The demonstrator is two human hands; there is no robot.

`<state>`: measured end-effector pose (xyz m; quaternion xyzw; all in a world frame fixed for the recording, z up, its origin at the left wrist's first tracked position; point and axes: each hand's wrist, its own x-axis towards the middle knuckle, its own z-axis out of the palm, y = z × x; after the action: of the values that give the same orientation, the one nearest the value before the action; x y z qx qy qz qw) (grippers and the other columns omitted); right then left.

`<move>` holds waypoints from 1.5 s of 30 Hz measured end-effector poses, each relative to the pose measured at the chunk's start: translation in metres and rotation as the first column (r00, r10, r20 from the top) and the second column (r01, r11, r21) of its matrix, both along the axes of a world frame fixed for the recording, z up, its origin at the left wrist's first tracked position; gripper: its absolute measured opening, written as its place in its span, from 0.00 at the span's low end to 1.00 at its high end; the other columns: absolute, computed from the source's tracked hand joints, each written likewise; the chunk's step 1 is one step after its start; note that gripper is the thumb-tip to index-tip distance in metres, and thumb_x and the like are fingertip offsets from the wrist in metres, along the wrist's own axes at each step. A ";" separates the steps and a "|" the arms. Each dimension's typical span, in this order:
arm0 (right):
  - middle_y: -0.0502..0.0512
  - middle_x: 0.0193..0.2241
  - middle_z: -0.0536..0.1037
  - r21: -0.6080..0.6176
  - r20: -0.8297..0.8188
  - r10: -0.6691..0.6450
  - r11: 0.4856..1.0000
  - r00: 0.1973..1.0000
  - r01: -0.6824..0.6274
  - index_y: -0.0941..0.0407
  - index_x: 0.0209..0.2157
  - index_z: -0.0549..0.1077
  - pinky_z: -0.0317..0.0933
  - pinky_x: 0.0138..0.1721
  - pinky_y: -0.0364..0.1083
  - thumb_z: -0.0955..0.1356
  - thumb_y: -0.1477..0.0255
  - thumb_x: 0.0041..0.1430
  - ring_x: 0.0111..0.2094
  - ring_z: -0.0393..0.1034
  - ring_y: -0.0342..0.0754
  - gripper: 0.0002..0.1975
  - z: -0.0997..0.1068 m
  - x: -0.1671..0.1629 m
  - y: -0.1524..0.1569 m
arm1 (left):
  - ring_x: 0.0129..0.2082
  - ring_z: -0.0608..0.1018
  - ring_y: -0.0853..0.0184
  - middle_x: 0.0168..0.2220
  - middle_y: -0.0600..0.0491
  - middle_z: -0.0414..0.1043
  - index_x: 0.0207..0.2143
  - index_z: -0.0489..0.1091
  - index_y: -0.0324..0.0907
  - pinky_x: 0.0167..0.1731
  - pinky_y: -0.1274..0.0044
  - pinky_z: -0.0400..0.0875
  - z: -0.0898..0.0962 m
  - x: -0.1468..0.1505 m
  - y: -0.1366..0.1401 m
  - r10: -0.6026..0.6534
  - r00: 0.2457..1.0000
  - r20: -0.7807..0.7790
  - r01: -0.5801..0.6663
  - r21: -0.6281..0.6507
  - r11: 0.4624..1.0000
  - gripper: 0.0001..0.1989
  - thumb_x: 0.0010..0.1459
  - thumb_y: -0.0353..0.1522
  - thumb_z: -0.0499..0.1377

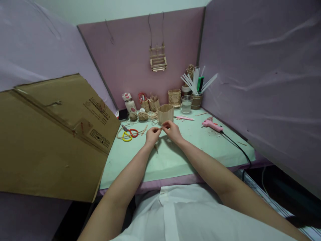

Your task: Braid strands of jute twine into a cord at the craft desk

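My left hand (153, 135) and my right hand (172, 132) meet over the middle of the table, fingertips pinched together. Between them is a small brown piece (161, 128), too small to tell whether it is twine or wood. Just behind my fingers stands an open-topped container of upright wooden sticks (165, 114). A short brown bit (156, 147) shows under my left wrist. To the left lie scissors (129, 133) with red and yellow handles, with a loop of twine across them. Balls of twine (143, 116) sit behind, loose strands reaching toward the container.
A pink glue gun (212, 125) lies at right, its black cord running off the table edge. A large cardboard sheet (57, 140) leans at left. Along the back stand a bottle (129, 103), a cup of water (186, 104) and a pot of white glue sticks (197, 100). A pink pen-like tool (185, 118) lies nearby.
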<state>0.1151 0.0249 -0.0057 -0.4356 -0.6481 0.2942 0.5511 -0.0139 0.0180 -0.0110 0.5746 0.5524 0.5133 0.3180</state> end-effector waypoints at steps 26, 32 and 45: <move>0.51 0.27 0.73 0.082 0.045 -0.004 0.997 0.999 0.000 0.56 0.26 0.71 0.60 0.35 0.44 0.64 0.72 0.48 0.30 0.65 0.44 0.05 0.002 0.001 0.001 | 0.27 0.70 0.73 0.27 0.54 0.71 0.30 0.71 0.40 0.24 0.82 0.59 0.014 0.001 -0.010 -0.108 0.889 0.446 0.184 -0.131 0.974 0.14 0.40 0.38 0.65; 0.52 0.26 0.73 0.069 0.050 0.002 0.998 0.999 -0.006 0.56 0.26 0.73 0.60 0.35 0.45 0.66 0.68 0.49 0.30 0.66 0.45 0.06 0.004 0.001 -0.003 | 0.32 0.73 0.69 0.29 0.51 0.73 0.29 0.72 0.39 0.29 0.80 0.62 0.012 -0.001 -0.006 -0.078 0.917 0.391 0.127 -0.101 0.987 0.16 0.38 0.39 0.65; 0.51 0.26 0.70 0.147 0.094 0.032 0.988 0.995 -0.046 0.55 0.24 0.69 0.59 0.34 0.44 0.64 0.72 0.49 0.29 0.64 0.43 0.04 0.005 -0.002 -0.007 | 0.20 0.65 0.75 0.19 0.56 0.63 0.22 0.66 0.39 0.18 0.81 0.58 0.016 -0.005 -0.005 -0.065 0.728 0.682 0.374 -0.316 0.872 0.06 0.44 0.31 0.61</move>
<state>0.1128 0.0176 -0.0005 -0.3936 -0.7011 0.2355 0.5460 -0.0191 0.0125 0.0046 0.3368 0.4322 0.5021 0.6691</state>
